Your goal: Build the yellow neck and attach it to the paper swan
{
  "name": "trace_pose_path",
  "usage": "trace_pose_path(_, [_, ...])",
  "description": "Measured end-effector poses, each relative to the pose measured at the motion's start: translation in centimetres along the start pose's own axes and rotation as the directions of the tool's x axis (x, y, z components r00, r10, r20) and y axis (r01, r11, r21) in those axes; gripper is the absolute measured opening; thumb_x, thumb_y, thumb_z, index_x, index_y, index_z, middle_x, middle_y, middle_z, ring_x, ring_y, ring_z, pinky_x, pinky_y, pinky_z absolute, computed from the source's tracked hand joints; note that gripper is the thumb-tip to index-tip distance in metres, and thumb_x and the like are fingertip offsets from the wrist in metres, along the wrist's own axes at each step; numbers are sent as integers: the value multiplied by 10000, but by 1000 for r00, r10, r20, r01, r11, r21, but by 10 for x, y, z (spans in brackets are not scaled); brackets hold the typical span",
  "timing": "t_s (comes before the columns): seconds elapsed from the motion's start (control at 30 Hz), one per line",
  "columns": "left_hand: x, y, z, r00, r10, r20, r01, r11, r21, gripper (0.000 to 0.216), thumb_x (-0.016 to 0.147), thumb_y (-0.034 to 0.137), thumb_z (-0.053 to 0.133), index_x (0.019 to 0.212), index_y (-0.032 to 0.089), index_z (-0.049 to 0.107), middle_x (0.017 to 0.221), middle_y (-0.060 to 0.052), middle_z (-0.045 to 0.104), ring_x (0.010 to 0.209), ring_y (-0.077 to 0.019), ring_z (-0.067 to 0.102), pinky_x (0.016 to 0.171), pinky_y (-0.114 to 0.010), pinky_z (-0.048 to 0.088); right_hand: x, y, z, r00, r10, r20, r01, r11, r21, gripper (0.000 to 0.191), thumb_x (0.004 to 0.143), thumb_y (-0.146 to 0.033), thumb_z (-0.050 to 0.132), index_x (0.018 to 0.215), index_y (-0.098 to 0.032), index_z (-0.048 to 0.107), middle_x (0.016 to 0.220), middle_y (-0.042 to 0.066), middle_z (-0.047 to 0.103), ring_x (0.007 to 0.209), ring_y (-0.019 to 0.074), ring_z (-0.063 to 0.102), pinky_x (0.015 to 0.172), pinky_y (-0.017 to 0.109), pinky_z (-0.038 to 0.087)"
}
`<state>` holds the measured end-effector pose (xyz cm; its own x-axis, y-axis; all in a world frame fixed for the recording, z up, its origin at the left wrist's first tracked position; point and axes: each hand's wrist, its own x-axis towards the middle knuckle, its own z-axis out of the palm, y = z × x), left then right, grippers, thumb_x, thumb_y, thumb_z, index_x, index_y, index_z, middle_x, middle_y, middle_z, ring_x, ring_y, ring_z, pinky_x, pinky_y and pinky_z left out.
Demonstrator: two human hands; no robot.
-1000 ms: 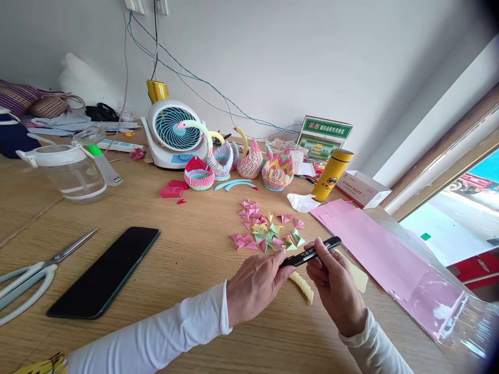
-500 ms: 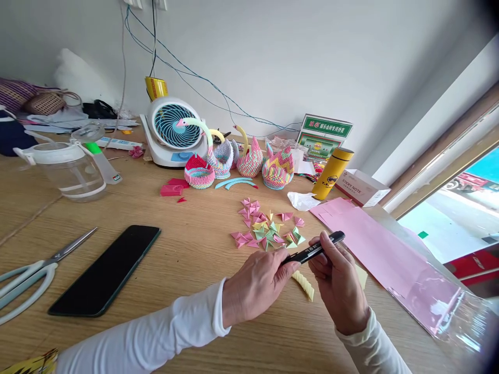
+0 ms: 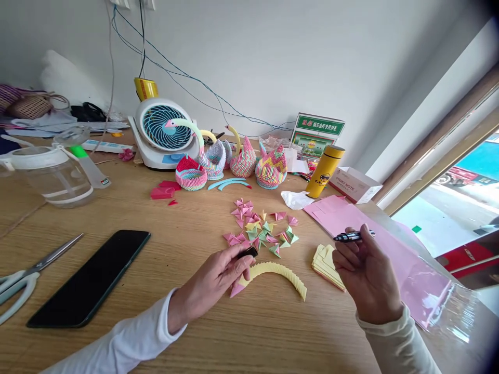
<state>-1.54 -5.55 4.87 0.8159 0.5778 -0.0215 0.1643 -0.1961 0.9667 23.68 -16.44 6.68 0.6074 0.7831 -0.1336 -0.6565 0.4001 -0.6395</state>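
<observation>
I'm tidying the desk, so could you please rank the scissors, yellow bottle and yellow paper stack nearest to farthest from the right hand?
1. The yellow paper stack, just left of the right hand.
2. The yellow bottle, farther back.
3. The scissors, far left edge.

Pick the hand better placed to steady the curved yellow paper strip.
Probably left: left hand, pinching a black cap, touches the yellow strip; right hand holds a black marker, apart.
</observation>
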Motion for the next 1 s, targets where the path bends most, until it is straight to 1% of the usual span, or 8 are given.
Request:
trace_pose_path(0.13, [-7, -16, -2, 980, -45, -193, 70, 990, 125, 365, 950, 502, 407, 939, 168, 553, 731, -6, 598, 638, -118, 540, 648, -236, 448, -4, 4, 0, 999, 45, -13, -45, 999, 0, 232, 799, -308, 760, 757, -125, 625, 531, -100, 351, 373, 13, 246, 295, 138, 234])
trace_pose_path(0.23, [-12, -25, 1, 963, -96, -251, 125, 987, 100, 384, 953, 516, 376, 930, 169, 539, 788, -19, 619, 616, -114, 547, 613, -237, 459, -14, 18, 1, 999, 50, -1, -50, 994, -95, 239, 785, -335, 775, 788, -129, 653, 539, -95, 356, 388, 14, 198, 297, 132, 202])
trace_pose_path(0.43, [-13, -34, 5, 967, -63, -248, 83, 994, 70, 336, 979, 455, 341, 960, 166, 511, 862, -35, 633, 592, -101, 560, 605, -233, 467, -47, 63, -5, 989, 132, 61, -95, 904, -417, 279, 747, -356, 813, 902, -157, 694, 616, -48, 474, 424, 6, 224, 344, 126, 202])
trace_pose_path(0.6, [-14, -36, 1, 966, 10, -259, 64, 959, 276, 243, 986, 368, 349, 1000, 181, 503, 814, -14, 629, 640, -123, 566, 651, -250, 450, -59, 86, -8, 973, 161, 164, -26, 787, -617, 323, 766, -411, 785, 964, -196, 650, 659, -13, 572, 396, 25, 324, 339, 156, 215])
trace_pose_path(0.73, [-19, -37, -2, 962, 70, -262, 60, 887, 458, 195, 987, 313, 329, 1055, 190, 465, 839, -23, 618, 780, -162, 601, 736, -281, 449, -60, 97, -5, 970, 167, 175, 2, 717, -697, 367, 751, -466, 779, 944, -198, 621, 641, -14, 568, 406, 57, 379, 347, 181, 319])
trace_pose_path(0.83, [-23, -37, -6, 975, 66, -213, 62, 837, 543, 158, 977, 308, 349, 1006, 192, 452, 836, -29, 619, 793, -178, 615, 733, -292, 447, -60, 102, -3, 968, 180, 175, 1, 693, -721, 383, 748, -488, 773, 938, -197, 612, 650, -16, 554, 431, 71, 398, 388, 214, 435])
trace_pose_path(0.9, [-25, -37, -8, 981, 71, -181, 52, 803, 594, 159, 958, 343, 414, 977, 192, 461, 823, -27, 631, 796, -193, 628, 737, -301, 445, -60, 104, -4, 968, 174, 179, 16, 673, -739, 383, 756, -497, 763, 934, -193, 614, 652, -13, 550, 445, 77, 394, 410, 235, 481])
trace_pose_path(1.0, [-27, -36, -9, 985, 91, -149, 30, 753, 657, 280, 892, 458, 547, 949, 190, 489, 816, -28, 659, 828, -223, 644, 773, -327, 436, -60, 105, -5, 960, 181, 213, 47, 645, -762, 339, 802, -481, 726, 952, -195, 622, 666, -11, 545, 468, 81, 386, 441, 249, 520])
